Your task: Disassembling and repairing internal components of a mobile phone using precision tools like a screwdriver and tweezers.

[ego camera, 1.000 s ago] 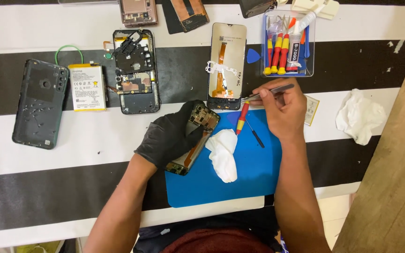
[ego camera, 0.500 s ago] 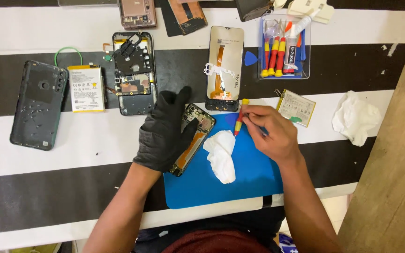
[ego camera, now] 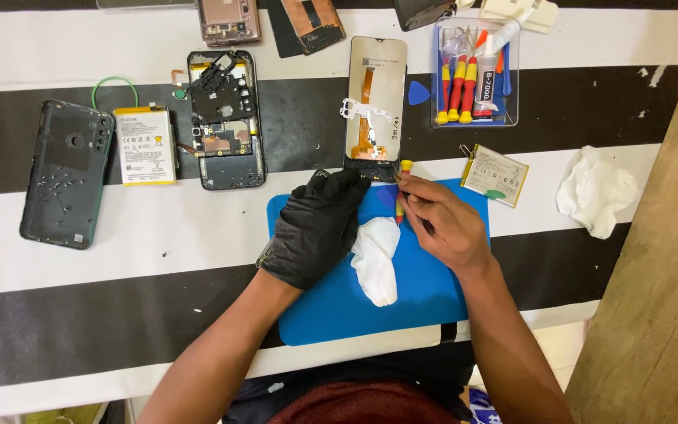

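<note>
Red-and-yellow-handled screwdriver [ego camera: 403, 182] lies on the top edge of the blue rectangular work mat [ego camera: 425, 290], pinched near its yellow end by the right hand.

Going left to right with that mat as landmark: far to its left on the black-and-white striped tabletop [ego camera: 158, 228] lies a dark plastic phone back cover [ego camera: 64, 173], inner side up. Just right of the cover sits a white and yellow flat phone battery [ego camera: 145, 146], and next comes an opened black phone frame with bare circuit boards [ego camera: 226, 119], up and left of the mat.

On the mat's upper left part rests the left hand [ego camera: 319, 228] in a black glove, fingers curled down over something I cannot make out; whether it grips is not clear. A crumpled white cloth [ego camera: 376, 259] lies on the mat between the two hands. Right above the mat's top edge is a phone screen panel with an orange flex cable [ego camera: 377, 102], face down.

The bare right hand [ego camera: 441, 224] has its fingers closed on the screwdriver. Up and right of the mat stands a clear plastic tool tray [ego camera: 475, 119], and just beside the mat's right corner lies a second small white battery [ego camera: 495, 173].
</note>
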